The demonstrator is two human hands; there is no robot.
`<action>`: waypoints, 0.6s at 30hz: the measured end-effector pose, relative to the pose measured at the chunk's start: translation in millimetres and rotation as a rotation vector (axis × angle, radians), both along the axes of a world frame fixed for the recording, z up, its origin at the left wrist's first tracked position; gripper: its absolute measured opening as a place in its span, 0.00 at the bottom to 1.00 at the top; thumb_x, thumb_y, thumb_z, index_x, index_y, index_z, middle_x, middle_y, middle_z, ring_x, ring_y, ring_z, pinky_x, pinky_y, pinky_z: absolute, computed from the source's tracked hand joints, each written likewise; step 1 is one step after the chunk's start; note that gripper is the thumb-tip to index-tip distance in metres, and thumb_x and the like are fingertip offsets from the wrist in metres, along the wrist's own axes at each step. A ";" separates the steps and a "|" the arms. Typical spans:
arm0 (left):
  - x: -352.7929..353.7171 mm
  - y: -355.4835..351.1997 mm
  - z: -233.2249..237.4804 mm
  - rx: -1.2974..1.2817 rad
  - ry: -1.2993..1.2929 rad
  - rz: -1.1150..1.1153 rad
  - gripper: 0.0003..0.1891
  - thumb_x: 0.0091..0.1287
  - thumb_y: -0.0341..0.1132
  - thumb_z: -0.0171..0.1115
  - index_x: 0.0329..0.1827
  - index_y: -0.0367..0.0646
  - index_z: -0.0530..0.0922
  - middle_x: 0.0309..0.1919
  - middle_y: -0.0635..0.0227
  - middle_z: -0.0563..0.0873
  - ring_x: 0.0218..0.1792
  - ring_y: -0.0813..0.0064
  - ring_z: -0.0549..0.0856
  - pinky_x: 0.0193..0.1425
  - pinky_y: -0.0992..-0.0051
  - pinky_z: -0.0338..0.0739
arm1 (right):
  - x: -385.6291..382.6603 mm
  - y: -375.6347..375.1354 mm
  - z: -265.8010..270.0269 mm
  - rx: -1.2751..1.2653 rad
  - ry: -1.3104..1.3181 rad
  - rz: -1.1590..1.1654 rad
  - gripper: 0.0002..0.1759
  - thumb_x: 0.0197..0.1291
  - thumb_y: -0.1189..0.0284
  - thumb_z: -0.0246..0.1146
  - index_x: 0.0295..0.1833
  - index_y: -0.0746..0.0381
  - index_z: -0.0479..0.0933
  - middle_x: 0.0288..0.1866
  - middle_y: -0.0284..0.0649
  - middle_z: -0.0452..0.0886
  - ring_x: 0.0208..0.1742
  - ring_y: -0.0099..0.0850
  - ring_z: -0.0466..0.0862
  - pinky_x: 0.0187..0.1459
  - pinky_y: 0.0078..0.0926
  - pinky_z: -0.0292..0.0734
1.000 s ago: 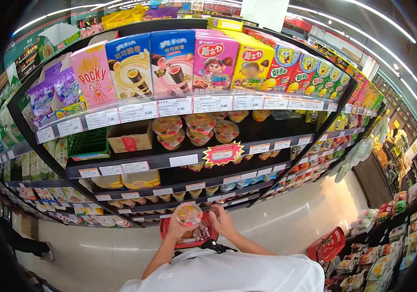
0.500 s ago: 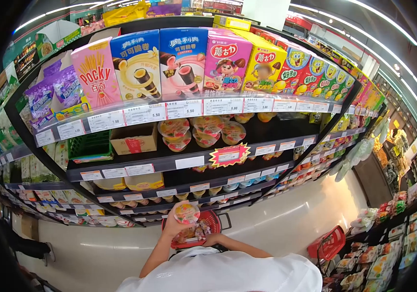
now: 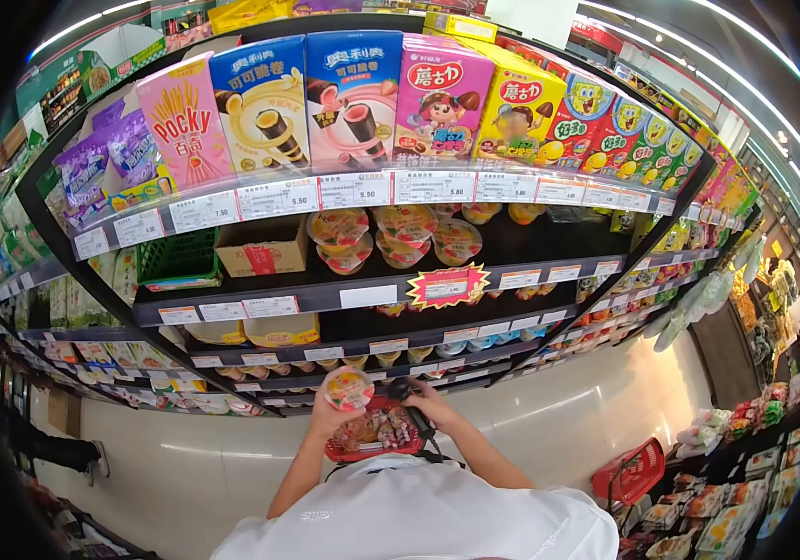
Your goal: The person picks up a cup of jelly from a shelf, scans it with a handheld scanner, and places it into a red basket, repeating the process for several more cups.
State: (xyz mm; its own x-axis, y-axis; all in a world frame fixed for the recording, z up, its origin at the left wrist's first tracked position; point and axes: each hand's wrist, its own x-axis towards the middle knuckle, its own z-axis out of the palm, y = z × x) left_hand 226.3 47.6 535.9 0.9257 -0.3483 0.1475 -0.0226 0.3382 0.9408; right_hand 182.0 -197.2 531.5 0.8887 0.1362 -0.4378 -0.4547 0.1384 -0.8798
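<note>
In the head view, my left hand [image 3: 326, 413] is closed around a round clear fruit jelly cup [image 3: 349, 389] with a pink, yellow and green printed lid. The lid faces up toward me. My right hand [image 3: 434, 408] grips a black handheld device [image 3: 403, 389], its rounded end pointing toward the jelly cup but apart from it. Its exact kind is hard to make out. Under both hands is a red shopping basket [image 3: 383, 455] holding several small wrapped packs [image 3: 387, 430].
Ahead rises a shelf [image 3: 325, 294] with boxed snacks [image 3: 353, 103], a price rail [image 3: 353, 189] and more jelly cups [image 3: 406, 224]. Beside them are an open carton [image 3: 262, 254] and a green crate [image 3: 179, 259]. A red basket [image 3: 630, 470] stands right; a person's leg [image 3: 55, 448] shows left.
My right hand has come up from the basket, with the black device now in view in it. My left hand has moved slightly left and up with the jelly cup.
</note>
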 end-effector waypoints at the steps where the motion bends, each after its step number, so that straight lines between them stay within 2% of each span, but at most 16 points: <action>1: -0.4 -0.7 2.2 -0.005 0.000 0.002 0.47 0.40 0.20 0.78 0.70 0.38 0.68 0.55 0.61 0.83 0.54 0.67 0.85 0.61 0.68 0.80 | -3.5 -2.6 27.6 0.111 -0.003 -0.103 0.24 0.56 0.78 0.62 0.59 0.73 0.68 0.34 0.43 0.82 0.30 0.32 0.84 0.31 0.32 0.83; 2: -2.3 -1.3 6.4 -0.033 0.034 0.009 0.45 0.41 0.19 0.78 0.69 0.38 0.69 0.55 0.62 0.83 0.56 0.69 0.84 0.63 0.69 0.79 | -7.3 -6.4 48.0 0.221 -0.006 -0.205 0.20 0.56 0.78 0.60 0.55 0.71 0.70 0.32 0.41 0.80 0.29 0.32 0.83 0.32 0.31 0.82; 3: -3.3 -2.5 8.2 -0.060 0.068 0.015 0.44 0.42 0.19 0.78 0.68 0.38 0.70 0.55 0.62 0.82 0.57 0.71 0.82 0.65 0.70 0.77 | -9.8 -12.7 59.3 0.214 -0.007 -0.202 0.20 0.56 0.78 0.60 0.55 0.71 0.70 0.32 0.41 0.80 0.29 0.32 0.83 0.32 0.31 0.82; 5: -2.0 -5.9 3.3 -0.115 0.087 0.009 0.44 0.42 0.18 0.78 0.68 0.38 0.70 0.55 0.62 0.82 0.57 0.70 0.82 0.65 0.69 0.77 | -13.7 -20.5 75.5 0.419 0.029 -0.172 0.15 0.55 0.80 0.59 0.49 0.68 0.71 0.31 0.40 0.78 0.26 0.30 0.80 0.32 0.29 0.80; 6: -1.6 -7.0 -0.3 -0.098 0.076 0.035 0.44 0.42 0.18 0.78 0.68 0.38 0.69 0.56 0.63 0.82 0.58 0.70 0.82 0.65 0.69 0.77 | -17.0 -17.5 82.7 0.400 -0.025 -0.220 0.11 0.56 0.79 0.62 0.45 0.65 0.73 0.29 0.39 0.78 0.24 0.29 0.79 0.31 0.28 0.78; 10: -3.1 -10.9 -5.3 0.018 -0.017 0.051 0.48 0.41 0.20 0.81 0.70 0.39 0.66 0.58 0.62 0.79 0.60 0.70 0.80 0.66 0.68 0.76 | -24.7 -13.8 100.4 0.277 -0.046 -0.139 0.09 0.57 0.76 0.67 0.41 0.65 0.74 0.25 0.36 0.76 0.23 0.27 0.78 0.30 0.29 0.76; 12: -9.8 -16.1 8.5 0.073 -0.058 0.080 0.50 0.40 0.22 0.82 0.71 0.39 0.65 0.59 0.62 0.78 0.61 0.69 0.79 0.66 0.68 0.76 | -24.0 -7.7 104.4 0.103 -0.090 0.067 0.12 0.57 0.73 0.72 0.40 0.64 0.75 0.22 0.34 0.76 0.21 0.24 0.77 0.27 0.27 0.74; 15: -13.1 -21.2 11.1 0.154 -0.124 0.118 0.53 0.38 0.25 0.85 0.72 0.39 0.64 0.61 0.60 0.76 0.62 0.69 0.78 0.67 0.68 0.75 | -24.6 10.2 107.9 0.102 -0.131 0.118 0.13 0.57 0.72 0.73 0.42 0.64 0.76 0.24 0.33 0.77 0.19 0.22 0.76 0.23 0.25 0.72; 16: -13.2 -20.8 10.5 0.179 -0.153 0.124 0.54 0.36 0.26 0.86 0.72 0.39 0.64 0.61 0.60 0.76 0.63 0.68 0.77 0.67 0.68 0.74 | -24.2 12.7 101.9 0.108 -0.098 0.161 0.13 0.58 0.73 0.72 0.46 0.64 0.79 0.29 0.34 0.80 0.21 0.20 0.75 0.25 0.22 0.70; 18: -13.2 -18.2 15.9 0.250 -0.195 0.136 0.54 0.36 0.26 0.86 0.72 0.39 0.64 0.61 0.60 0.76 0.63 0.68 0.77 0.67 0.68 0.73 | -24.6 19.9 103.9 0.077 -0.095 0.199 0.14 0.58 0.73 0.73 0.47 0.64 0.79 0.29 0.33 0.80 0.21 0.20 0.75 0.25 0.21 0.69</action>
State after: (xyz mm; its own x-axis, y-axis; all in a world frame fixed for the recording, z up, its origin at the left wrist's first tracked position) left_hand 213.2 29.3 551.9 0.9289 -0.2714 0.2518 -0.2393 0.0791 0.9677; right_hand 157.4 -177.4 635.4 0.8780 0.3424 -0.3345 -0.3949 0.1232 -0.9104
